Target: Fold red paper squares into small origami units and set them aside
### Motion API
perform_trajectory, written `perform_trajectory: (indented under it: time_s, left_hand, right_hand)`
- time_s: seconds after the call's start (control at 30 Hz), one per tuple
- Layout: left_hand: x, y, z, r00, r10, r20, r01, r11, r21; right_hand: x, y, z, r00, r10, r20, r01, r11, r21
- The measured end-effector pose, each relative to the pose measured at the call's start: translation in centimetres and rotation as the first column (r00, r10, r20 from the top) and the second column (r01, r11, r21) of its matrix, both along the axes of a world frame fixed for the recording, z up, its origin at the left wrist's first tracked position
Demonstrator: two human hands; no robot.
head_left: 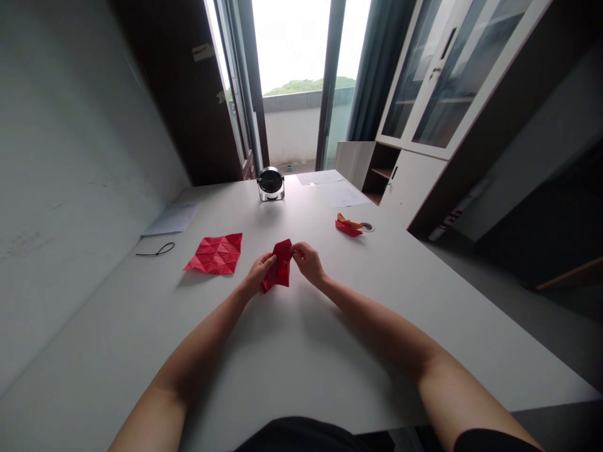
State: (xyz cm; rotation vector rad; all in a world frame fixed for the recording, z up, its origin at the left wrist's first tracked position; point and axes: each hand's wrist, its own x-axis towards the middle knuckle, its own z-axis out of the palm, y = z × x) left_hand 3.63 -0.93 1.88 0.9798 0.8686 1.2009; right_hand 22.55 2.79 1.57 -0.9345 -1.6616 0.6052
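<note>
Holding a small, partly folded piece of bright red paper near the middle of a broad white table, in front of the body. Gripping its left side with the left hand, with thumb laid across the near face and fingers mostly hidden behind. Pinching its upper right edge with the right hand, with thumb and fingertips drawn narrowly together. Cannot tell from this angle about contact between the folded piece and the tabletop. Can see, to the left of the left hand and apart from it, an opened-out red paper sheet crossed by many creases and slightly puckered. Farther left, can make out a thin black looped cord and, beyond it, some flat white papers beside the wall. Past the hands, toward the far edge, can see a round black-faced device in a silver stand. To the right of the right hand and farther off, can find a folded orange paper shape touching a folded red paper shape, both just beside a round hole with a pale rim. Behind these, can see thin white printed sheets lying flat near the far right corner.
</note>
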Motion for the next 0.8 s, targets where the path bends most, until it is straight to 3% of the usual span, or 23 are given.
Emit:
perform_trajectory:
  time_s: [0.17, 0.27, 0.5, 0.8]
  left_hand:
    - [-0.7, 0.5, -0.8, 0.995, -0.099, -0.023, 0.1, 0.995, 0.025]
    - [-0.5, 0.4, -0.9, 0.99, -0.117, -0.081, 0.122, 0.991, 0.062]
    - [-0.1, 0.5, -1.0, 0.993, 0.022, -0.116, -0.013, 0.997, 0.079]
    - [0.2, 0.7, -1.1, 0.989, 0.066, -0.136, -0.05, 0.992, 0.116]
  right_hand:
    - [0.2, 0.4, -0.2, 1.0, -0.008, -0.01, 0.008, 0.999, -0.045]
    - [0.0, 0.1, -0.1, 0.998, 0.063, -0.016, -0.064, 0.996, -0.065]
    - [-0.6, -1.1, 0.4, 0.973, 0.228, 0.044, -0.22, 0.966, -0.133]
    - [-0.6, -0.9, -0.2, 0.977, 0.198, 0.08, -0.194, 0.979, -0.061]
